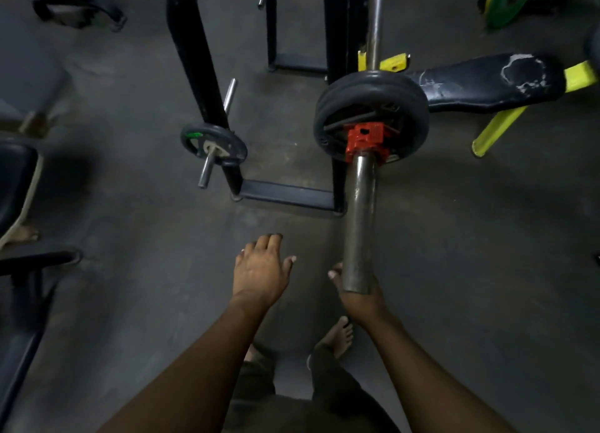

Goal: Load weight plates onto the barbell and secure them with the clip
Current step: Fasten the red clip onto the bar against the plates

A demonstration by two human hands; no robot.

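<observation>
Barbell (359,218) first: we see a dull, scuffed steel sleeve running from our right hand up to the rack, with black weight plates (373,108) stacked on it, at least two by the ridges along their rounded rims. A red plastic clip (367,140) sits around the sleeve, pressed right against the face of the near plate. Beyond the plates the thinner bar goes on upward past a yellow bracket (393,63).

Our right hand (360,298) is under the free end of the barbell, thumb showing to the left of the steel; the other fingers are hidden behind the sleeve, so we cannot tell whether they are curled round it or only cupping it. Our left hand (261,270) hangs in the air to the left of the barbell's end, touching nothing, fingers relaxed and slightly spread.

Left of the barbell stands a black storage frame (194,59) with a small black plate (214,145) on one of its pegs. To the right of the plates lies a worn black padded bench (487,85) on yellow legs. Below the barbell's end, bare feet stand on the grey floor (130,205).
</observation>
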